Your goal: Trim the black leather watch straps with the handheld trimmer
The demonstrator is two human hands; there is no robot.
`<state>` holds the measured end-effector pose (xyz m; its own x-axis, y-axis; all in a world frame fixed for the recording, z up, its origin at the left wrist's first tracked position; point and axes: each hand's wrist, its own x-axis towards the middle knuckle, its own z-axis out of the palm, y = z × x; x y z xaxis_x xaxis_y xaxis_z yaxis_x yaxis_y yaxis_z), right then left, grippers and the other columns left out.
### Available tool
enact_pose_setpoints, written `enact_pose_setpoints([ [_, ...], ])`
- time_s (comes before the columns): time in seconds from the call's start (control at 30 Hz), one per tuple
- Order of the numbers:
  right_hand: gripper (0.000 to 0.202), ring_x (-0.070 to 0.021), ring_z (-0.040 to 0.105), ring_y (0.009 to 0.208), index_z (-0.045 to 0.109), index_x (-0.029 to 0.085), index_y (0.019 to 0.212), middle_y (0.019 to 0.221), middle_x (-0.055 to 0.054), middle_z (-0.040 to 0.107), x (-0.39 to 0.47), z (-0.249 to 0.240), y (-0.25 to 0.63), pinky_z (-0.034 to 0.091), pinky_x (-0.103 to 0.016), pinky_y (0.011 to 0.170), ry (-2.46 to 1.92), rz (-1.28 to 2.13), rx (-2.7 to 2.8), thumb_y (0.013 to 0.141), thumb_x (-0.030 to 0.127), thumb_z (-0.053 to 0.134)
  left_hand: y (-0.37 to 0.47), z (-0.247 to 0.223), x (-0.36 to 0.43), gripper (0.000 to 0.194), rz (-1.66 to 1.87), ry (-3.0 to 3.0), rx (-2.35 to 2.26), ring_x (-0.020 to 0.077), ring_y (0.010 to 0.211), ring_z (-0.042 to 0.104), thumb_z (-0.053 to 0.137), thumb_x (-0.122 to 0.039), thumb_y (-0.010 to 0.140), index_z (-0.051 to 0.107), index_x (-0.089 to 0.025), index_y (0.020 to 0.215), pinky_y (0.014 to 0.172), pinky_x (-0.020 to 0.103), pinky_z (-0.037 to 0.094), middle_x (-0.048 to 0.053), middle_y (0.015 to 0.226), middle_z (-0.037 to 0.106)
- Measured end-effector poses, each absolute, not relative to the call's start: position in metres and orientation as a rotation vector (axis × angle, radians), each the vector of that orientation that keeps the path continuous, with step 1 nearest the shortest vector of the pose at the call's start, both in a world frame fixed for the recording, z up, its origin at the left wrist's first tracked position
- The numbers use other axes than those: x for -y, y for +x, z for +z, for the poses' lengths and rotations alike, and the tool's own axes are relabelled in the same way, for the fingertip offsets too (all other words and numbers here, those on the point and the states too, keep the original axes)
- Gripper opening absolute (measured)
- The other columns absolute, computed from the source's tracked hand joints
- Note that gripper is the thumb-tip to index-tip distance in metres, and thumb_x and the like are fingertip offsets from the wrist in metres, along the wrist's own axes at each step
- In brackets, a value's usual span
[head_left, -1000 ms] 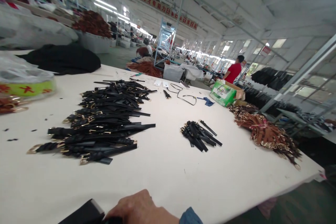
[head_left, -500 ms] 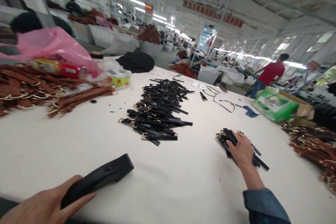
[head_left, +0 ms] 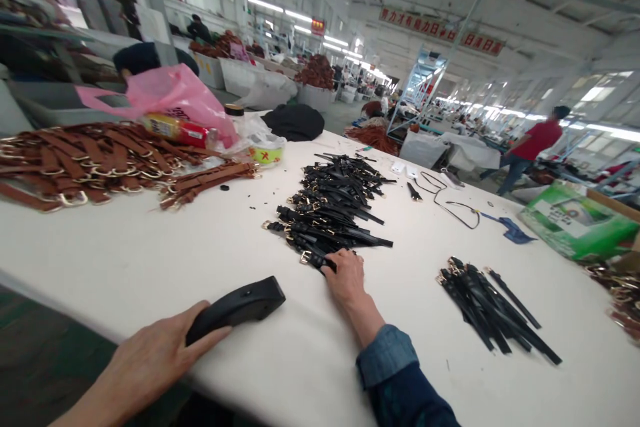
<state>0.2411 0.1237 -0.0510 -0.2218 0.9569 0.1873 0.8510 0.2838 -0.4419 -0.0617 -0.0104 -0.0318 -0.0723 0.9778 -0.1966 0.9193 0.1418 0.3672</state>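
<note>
My left hand [head_left: 165,353] is wrapped round a black, curved handheld device [head_left: 240,307] with a blunt square end, held above the table's near edge. My right hand [head_left: 346,275] grips a black buckled strap [head_left: 313,259] at the near end of a long pile of black straps [head_left: 335,200]. Its fingertips close over the strap, partly hiding it; the gold buckle shows to their left. A smaller bunch of black straps [head_left: 490,307] lies apart on the right, with one strap slightly separate beside it.
Brown leather straps [head_left: 95,160] with metal rings cover the left side, near a pink plastic bag [head_left: 175,97] and a black cloth item [head_left: 295,121]. A green box [head_left: 575,220], a cord [head_left: 445,203] and a blue cloth scrap [head_left: 515,230] lie right. A person in red [head_left: 537,143] stands beyond.
My right hand has left the smaller bunch on the right and moved left to a strap at the main pile's near end. The left hand still holds the black device. The view has turned left.
</note>
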Motion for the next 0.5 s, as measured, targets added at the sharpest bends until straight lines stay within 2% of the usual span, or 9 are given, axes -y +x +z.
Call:
enact_pose_setpoints([
  [0.2, 0.014, -0.0189, 0.060, 0.092, 0.072, 0.019, 0.099, 0.101, -0.007, 0.063, -0.091, -0.049, 0.232, 0.048, -0.031, 0.083, -1.409, 0.519, 2.177, 0.090, 0.017, 0.062, -0.059, -0.032, 0.009, 0.061, 0.169, 1.714, -2.044, 0.0379, 0.106, 0.069, 0.042, -0.068, 0.084, 0.064, -0.023, 0.119, 0.088, 0.045, 0.050, 0.013, 0.111, 0.077],
  [0.33, 0.015, -0.0181, 0.060, 0.087, 0.072, 0.020, 0.098, 0.093, -0.005, 0.061, -0.053, -0.053, 0.238, 0.048, -0.031, 0.081, -1.294, 0.681, 2.285, 0.091, 0.017, 0.059, -0.058, -0.033, 0.010, 0.063, 0.171, 1.725, -2.049, 0.0393, 0.102, 0.069, 0.041, -0.073, 0.082, 0.065, -0.023, 0.112, 0.085, 0.046, 0.049, 0.013, 0.105, 0.077],
  [0.5, 0.021, -0.0211, 0.059, 0.095, 0.072, 0.021, 0.105, 0.099, -0.007, 0.064, -0.032, -0.062, 0.250, 0.048, -0.035, 0.087, -1.337, 0.683, 2.237, 0.087, 0.014, 0.061, -0.054, -0.026, 0.013, 0.063, 0.093, 1.735, -2.052, 0.0369, 0.093, 0.070, 0.037, -0.074, 0.083, 0.063, -0.023, 0.107, 0.078, 0.043, 0.048, 0.012, 0.094, 0.076],
])
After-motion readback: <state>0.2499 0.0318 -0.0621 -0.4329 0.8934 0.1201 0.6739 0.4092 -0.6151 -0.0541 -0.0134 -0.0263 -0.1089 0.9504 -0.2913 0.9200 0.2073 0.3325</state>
